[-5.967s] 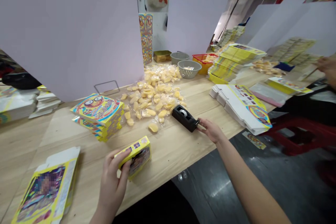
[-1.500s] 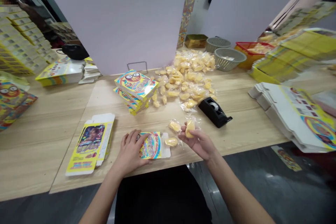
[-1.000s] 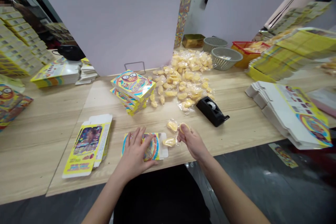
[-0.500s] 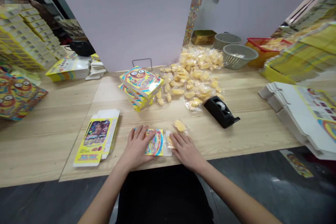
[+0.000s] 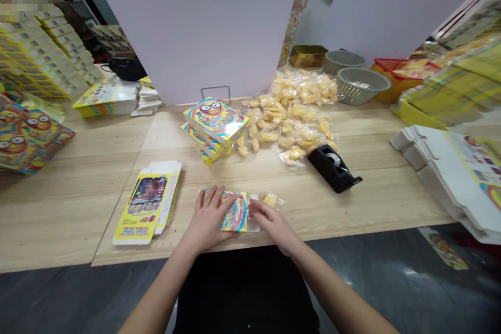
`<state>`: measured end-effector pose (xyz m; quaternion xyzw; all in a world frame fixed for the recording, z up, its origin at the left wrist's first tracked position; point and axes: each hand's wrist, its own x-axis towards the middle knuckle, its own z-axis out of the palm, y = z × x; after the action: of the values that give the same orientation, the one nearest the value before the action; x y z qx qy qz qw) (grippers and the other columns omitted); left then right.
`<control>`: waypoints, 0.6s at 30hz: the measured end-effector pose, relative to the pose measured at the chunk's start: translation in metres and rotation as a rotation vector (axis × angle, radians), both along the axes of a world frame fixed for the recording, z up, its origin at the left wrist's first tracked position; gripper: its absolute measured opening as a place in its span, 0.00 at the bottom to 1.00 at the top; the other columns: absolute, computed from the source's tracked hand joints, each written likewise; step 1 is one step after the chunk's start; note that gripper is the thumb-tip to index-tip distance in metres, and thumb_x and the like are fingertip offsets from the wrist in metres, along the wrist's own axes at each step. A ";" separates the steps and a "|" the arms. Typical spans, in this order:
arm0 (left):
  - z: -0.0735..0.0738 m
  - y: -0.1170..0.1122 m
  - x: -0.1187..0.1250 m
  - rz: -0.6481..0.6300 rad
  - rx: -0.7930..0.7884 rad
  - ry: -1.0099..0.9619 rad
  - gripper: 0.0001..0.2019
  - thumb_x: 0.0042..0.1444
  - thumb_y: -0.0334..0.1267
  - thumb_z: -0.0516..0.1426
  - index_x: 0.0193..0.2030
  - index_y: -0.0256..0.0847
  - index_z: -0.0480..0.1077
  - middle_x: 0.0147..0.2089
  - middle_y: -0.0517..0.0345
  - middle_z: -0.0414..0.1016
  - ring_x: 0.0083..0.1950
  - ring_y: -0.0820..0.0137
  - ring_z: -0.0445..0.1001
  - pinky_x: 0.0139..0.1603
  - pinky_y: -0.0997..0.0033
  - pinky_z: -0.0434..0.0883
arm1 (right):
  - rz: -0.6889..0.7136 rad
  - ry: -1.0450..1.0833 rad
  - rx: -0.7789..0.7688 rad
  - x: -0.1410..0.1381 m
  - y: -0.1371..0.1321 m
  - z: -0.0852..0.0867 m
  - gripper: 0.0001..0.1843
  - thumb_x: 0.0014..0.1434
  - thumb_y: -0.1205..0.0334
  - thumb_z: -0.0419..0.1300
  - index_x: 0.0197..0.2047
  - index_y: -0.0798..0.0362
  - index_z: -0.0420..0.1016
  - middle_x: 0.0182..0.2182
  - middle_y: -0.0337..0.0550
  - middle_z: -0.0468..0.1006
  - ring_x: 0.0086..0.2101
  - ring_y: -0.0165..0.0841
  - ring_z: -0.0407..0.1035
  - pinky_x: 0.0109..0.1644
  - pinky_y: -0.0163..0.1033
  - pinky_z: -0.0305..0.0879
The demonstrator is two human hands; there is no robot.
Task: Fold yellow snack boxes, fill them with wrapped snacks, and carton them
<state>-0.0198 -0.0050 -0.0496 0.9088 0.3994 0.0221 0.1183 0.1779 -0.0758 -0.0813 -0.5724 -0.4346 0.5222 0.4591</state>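
A small yellow carton [image 5: 234,215] with colourful print lies flat near the table's front edge. My left hand [image 5: 211,216] rests over its left part, fingers curled across the far edge and thumb on top, holding it. At the carton's open right end is my right hand [image 5: 274,224], its fingers bent close together by the clear wrapping and white flap. What they pinch, if anything, is hidden. Just beyond these fingers lies a yellow piece in a clear wrapper [image 5: 270,199].
Closed cartons [image 5: 217,121] are stacked ahead, beside a pile of wrapped yellow pieces [image 5: 297,115]. A black tape dispenser [image 5: 334,168] stands to the right. An unfolded carton [image 5: 143,209] lies left. Flat cartons [image 5: 438,162], grey baskets [image 5: 362,88] and a red basket [image 5: 395,70] are further right.
My right hand's fingers have drawn up and bent at the carton's open end; the yellow piece under them no longer shows. My left hand stays on the carton. The view has shifted slightly.
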 end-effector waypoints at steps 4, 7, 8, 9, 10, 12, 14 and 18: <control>-0.002 -0.001 0.001 0.030 0.025 0.015 0.48 0.40 0.51 0.67 0.68 0.53 0.52 0.71 0.44 0.51 0.71 0.46 0.48 0.67 0.40 0.42 | 0.022 0.346 -0.137 -0.013 0.012 0.011 0.21 0.56 0.60 0.54 0.53 0.52 0.72 0.44 0.49 0.80 0.44 0.40 0.75 0.49 0.50 0.72; -0.002 0.000 -0.001 0.036 0.016 0.021 0.49 0.39 0.53 0.67 0.68 0.53 0.51 0.71 0.44 0.51 0.71 0.46 0.48 0.67 0.40 0.42 | -0.122 -0.169 -0.018 0.002 0.006 0.011 0.18 0.58 0.60 0.51 0.47 0.52 0.76 0.41 0.51 0.80 0.42 0.42 0.75 0.48 0.53 0.71; -0.002 0.001 -0.003 0.035 0.010 0.024 0.49 0.39 0.53 0.67 0.68 0.54 0.52 0.71 0.44 0.52 0.71 0.46 0.48 0.68 0.40 0.42 | -0.181 -0.413 0.059 0.010 0.002 0.009 0.17 0.59 0.60 0.51 0.47 0.52 0.77 0.43 0.53 0.79 0.44 0.44 0.73 0.50 0.55 0.69; -0.002 0.002 -0.004 0.033 0.005 0.027 0.48 0.39 0.53 0.67 0.68 0.54 0.52 0.71 0.44 0.52 0.71 0.47 0.48 0.67 0.41 0.43 | -0.211 -0.638 0.138 0.019 -0.004 0.005 0.17 0.60 0.61 0.52 0.48 0.52 0.77 0.46 0.55 0.78 0.48 0.46 0.71 0.53 0.57 0.66; -0.001 0.003 -0.006 0.033 -0.001 0.031 0.48 0.39 0.54 0.67 0.68 0.54 0.52 0.71 0.45 0.52 0.71 0.46 0.48 0.67 0.40 0.43 | -0.197 -0.816 0.208 0.028 -0.009 0.002 0.18 0.60 0.61 0.53 0.50 0.52 0.76 0.50 0.56 0.76 0.51 0.48 0.68 0.56 0.58 0.63; 0.001 0.004 -0.008 0.031 -0.014 0.032 0.49 0.38 0.57 0.66 0.68 0.54 0.53 0.71 0.44 0.52 0.71 0.45 0.47 0.67 0.39 0.44 | -0.051 -0.991 0.296 0.047 -0.014 -0.004 0.20 0.61 0.62 0.53 0.56 0.52 0.72 0.53 0.55 0.74 0.54 0.47 0.66 0.57 0.56 0.63; 0.006 0.002 -0.004 0.034 -0.006 0.011 0.47 0.39 0.61 0.65 0.66 0.52 0.56 0.71 0.43 0.50 0.71 0.42 0.45 0.66 0.35 0.44 | 0.028 -1.003 0.312 0.069 -0.005 -0.003 0.21 0.63 0.62 0.50 0.58 0.51 0.69 0.51 0.52 0.76 0.50 0.42 0.70 0.53 0.49 0.67; 0.013 -0.012 0.040 0.045 0.042 -0.113 0.32 0.51 0.58 0.59 0.60 0.46 0.64 0.65 0.42 0.61 0.65 0.46 0.58 0.64 0.39 0.52 | -0.369 -1.091 0.118 0.119 0.053 0.012 0.20 0.66 0.56 0.46 0.50 0.54 0.74 0.41 0.53 0.78 0.43 0.42 0.73 0.47 0.46 0.67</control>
<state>0.0200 -0.0170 -0.0371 0.8992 0.4119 0.0844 0.1208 0.2965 -0.0232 -0.0693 -0.7985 -0.5300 0.0376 0.2831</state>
